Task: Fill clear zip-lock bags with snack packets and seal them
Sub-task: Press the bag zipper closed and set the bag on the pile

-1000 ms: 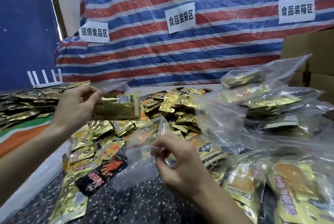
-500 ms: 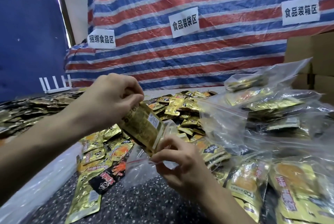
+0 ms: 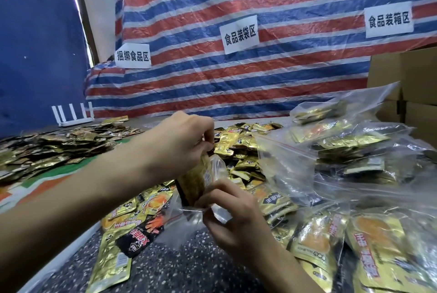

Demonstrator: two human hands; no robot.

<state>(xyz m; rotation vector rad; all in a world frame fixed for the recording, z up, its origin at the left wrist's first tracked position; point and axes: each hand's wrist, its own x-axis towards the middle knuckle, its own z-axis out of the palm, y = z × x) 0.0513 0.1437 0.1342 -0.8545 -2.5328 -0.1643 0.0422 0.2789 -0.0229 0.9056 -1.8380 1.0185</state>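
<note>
The person's left hand (image 3: 186,141) was curled over the top edge of a gold packet (image 3: 194,179), pinching it between thumb and fingers and holding it nearly upright, its lower end inside the mouth of a clear bag (image 3: 218,168). The right hand (image 3: 234,217) was just below, thumb and fingers closed on the bag's rim and keeping the mouth apart, with the rest of the bag hanging down toward the dark speckled surface (image 3: 189,273). Just behind the bag lay a pile (image 3: 241,148) of loose gold packets, and more of them spread out under and to the left of it, among them one black packet (image 3: 139,240) with red lettering. Right of the bag, filled bags (image 3: 343,150) of packets were stacked on one another, some lying close to the near edge, and cardboard boxes (image 3: 406,72) stood behind that stack. Far left of the bag a second flat heap (image 3: 59,146) of dark and gold packets covered a green and orange cloth, with a white router (image 3: 73,115) beyond it. Behind it all hung a red, white and blue striped tarp (image 3: 236,79) with three white paper signs (image 3: 240,34) stuck to it.
</note>
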